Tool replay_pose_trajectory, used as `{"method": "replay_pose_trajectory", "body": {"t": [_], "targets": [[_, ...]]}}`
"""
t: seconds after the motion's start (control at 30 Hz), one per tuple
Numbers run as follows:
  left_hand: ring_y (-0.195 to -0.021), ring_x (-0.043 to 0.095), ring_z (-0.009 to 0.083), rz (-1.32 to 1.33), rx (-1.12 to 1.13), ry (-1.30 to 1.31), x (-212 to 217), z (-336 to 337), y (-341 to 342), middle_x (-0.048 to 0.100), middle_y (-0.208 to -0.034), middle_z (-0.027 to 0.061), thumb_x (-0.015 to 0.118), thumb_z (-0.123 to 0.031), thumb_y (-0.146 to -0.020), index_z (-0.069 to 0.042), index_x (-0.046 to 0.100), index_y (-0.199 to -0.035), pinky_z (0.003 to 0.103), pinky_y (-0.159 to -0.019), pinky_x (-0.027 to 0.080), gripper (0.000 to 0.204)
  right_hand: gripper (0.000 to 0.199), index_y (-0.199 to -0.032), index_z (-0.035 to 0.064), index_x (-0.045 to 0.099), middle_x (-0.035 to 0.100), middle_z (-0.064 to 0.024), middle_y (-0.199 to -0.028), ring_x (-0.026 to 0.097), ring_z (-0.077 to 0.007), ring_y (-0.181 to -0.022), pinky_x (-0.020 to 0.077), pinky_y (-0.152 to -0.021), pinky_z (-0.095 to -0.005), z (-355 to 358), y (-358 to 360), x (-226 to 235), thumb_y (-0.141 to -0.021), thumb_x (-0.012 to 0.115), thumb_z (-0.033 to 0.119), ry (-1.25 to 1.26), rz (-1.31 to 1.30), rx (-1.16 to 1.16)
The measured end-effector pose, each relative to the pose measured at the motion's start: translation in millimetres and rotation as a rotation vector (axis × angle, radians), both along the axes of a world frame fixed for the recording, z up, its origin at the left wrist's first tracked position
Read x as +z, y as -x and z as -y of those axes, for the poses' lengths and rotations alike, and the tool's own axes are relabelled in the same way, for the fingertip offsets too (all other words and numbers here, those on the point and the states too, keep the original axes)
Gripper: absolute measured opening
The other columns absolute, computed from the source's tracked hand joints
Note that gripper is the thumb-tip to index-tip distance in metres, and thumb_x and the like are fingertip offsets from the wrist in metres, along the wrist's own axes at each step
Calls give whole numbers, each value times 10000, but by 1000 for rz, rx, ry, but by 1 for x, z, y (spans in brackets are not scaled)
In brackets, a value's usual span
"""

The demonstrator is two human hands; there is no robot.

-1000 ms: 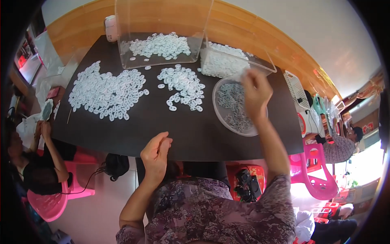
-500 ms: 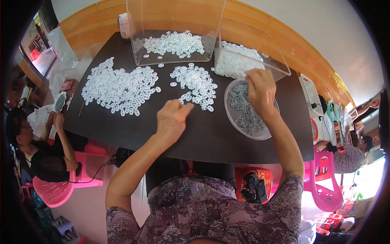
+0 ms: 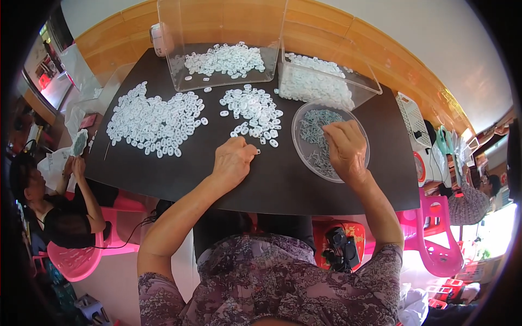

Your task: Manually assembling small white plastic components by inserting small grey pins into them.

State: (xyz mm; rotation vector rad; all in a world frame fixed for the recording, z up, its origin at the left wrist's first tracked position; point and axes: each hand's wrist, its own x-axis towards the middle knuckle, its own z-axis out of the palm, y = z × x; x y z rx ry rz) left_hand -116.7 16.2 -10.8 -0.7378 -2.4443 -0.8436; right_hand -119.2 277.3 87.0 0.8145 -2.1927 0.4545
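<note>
My left hand (image 3: 234, 162) is closed near the front of the dark table, with a small white oval piece with holes (image 3: 258, 152) showing at its thumb tip. My right hand (image 3: 348, 149) is over the round clear tub (image 3: 297, 136), its thumb and fingers pinched together. Whatever that pinch holds, if anything, is too small to make out. Small grey screw-like pieces (image 3: 312, 129) lie in the tub. Just beyond my left hand spreads a small pile of white oval pieces (image 3: 253, 108). To its left is a larger pile of the same pieces (image 3: 155, 122).
A clear bin lying on its side (image 3: 217, 86) and another clear bin (image 3: 318, 87), both with white pieces, stand at the back. A white cylindrical object (image 3: 157, 41) is at the far left corner. Another person (image 3: 51, 201) sits at left. A pink chair (image 3: 443, 239) stands at right.
My right hand has moved down and nearer, from the edge of the right-hand bin to over the tub. My left hand stays nearly in place; the white piece now shows at its thumb.
</note>
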Motion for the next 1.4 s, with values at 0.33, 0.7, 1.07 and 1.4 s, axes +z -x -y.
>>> {"method": "replay_pose_trajectory", "body": {"t": [0.33, 0.7, 1.07, 1.4], "targets": [[-756, 574, 274, 0, 53, 104, 2, -11, 7, 551, -762, 79, 701, -55, -703, -69, 620, -790, 393, -628, 464, 119, 217, -882, 7, 641, 620, -116, -826, 573, -286, -736, 465, -625, -354, 1, -13, -14, -688, 673, -84, 33, 38, 29], [-851, 586, 326, 238, 103, 410, 20, -24, 18, 584, -841, 135, 649, -82, -743, -24, 561, -798, 438, -710, 469, 119, 94, -803, 27, 664, 632, -102, -747, 597, -285, -749, 471, -664, -377, -35, 1, -45, -711, 669, 6, 141, 289, -95], [-776, 620, 340, 357, 16, 415, 34, -23, 27, 619, -808, 176, 573, -31, -733, 10, 587, -778, 444, -684, 482, 63, 59, -775, 73, 674, 626, -97, -737, 600, -298, -780, 472, -688, -406, -30, 27, -69, -720, 654, 81, 93, 535, -6], [-707, 576, 294, 155, 0, 34, 23, -11, -17, 551, -710, 107, 708, -16, -666, -31, 515, -744, 391, -617, 457, 209, 41, -739, 55, 648, 570, -136, -748, 548, -337, -800, 445, -697, -445, 9, 76, -88, -732, 643, 96, -77, 298, -126]]}}
